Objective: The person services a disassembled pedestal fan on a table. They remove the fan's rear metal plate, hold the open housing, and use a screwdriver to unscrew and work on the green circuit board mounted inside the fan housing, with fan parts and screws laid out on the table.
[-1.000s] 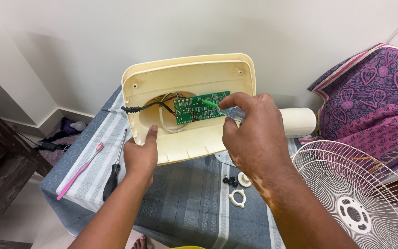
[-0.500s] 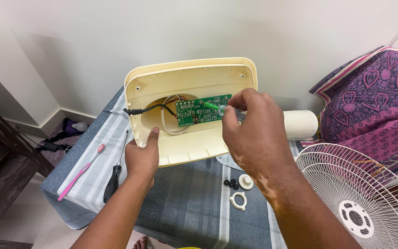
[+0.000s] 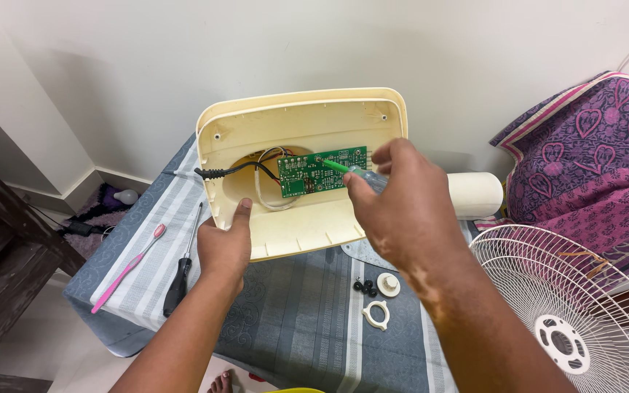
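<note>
Right hand [image 3: 402, 207] fingers pinch green-shafted screwdriver [image 3: 335, 165] square on green circuit board [image 3: 322, 171]; left hand [image 3: 226, 244] braces cream plastic housing [image 3: 307, 127], fingers pressing its wall; best kept steady.

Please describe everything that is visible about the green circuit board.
The green circuit board is a flat rectangle, slightly tilted, with small components across its face. It sits inside the open cream plastic housing, over a round opening. Black and light wires leave its left edge. A green-tipped tool, held by the right hand, touches its upper middle.
</note>
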Demonstrator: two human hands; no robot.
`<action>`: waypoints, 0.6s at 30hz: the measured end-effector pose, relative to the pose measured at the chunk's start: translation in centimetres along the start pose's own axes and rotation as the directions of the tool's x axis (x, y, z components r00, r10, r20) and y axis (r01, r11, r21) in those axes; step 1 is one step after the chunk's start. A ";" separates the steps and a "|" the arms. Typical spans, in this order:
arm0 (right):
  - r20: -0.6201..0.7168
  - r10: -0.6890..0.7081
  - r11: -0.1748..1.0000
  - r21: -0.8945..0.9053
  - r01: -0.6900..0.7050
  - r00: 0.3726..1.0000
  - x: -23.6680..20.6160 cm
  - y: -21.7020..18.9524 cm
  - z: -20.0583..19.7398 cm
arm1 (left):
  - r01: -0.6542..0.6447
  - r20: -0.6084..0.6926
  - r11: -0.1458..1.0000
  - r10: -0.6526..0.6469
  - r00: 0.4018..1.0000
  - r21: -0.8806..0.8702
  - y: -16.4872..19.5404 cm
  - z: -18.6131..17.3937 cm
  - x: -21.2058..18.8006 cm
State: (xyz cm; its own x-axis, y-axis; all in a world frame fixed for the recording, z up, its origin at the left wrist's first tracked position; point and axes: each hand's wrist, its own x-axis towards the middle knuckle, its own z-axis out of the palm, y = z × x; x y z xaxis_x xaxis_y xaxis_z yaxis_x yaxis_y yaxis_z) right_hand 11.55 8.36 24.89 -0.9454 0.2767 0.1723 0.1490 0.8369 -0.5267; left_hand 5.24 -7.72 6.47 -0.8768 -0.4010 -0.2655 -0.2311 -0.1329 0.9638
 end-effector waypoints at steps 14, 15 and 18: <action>0.085 0.111 0.992 -0.066 -0.106 0.990 -0.3 -0.4 -0.5 | 0.034 -0.007 0.999 -0.034 0.999 0.016 0.1 0.1 0.2; 0.071 0.097 0.993 -0.069 -0.092 0.993 -0.3 -0.2 -0.4 | 0.041 -0.008 0.999 -0.041 0.999 0.017 0.1 0.1 0.2; -0.025 -0.076 0.997 -0.008 0.076 0.997 -0.3 0.6 -0.3 | 0.026 -0.006 1.000 -0.026 1.000 0.016 0.0 0.1 0.2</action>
State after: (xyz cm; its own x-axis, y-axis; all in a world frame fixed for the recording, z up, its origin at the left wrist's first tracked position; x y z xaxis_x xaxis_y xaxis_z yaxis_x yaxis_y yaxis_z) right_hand 12.01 8.90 24.78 -0.9465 0.2236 0.2326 0.0787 0.8592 -0.5056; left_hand 5.01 -7.71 6.47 -0.8679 -0.4029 -0.2905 -0.2607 -0.1284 0.9568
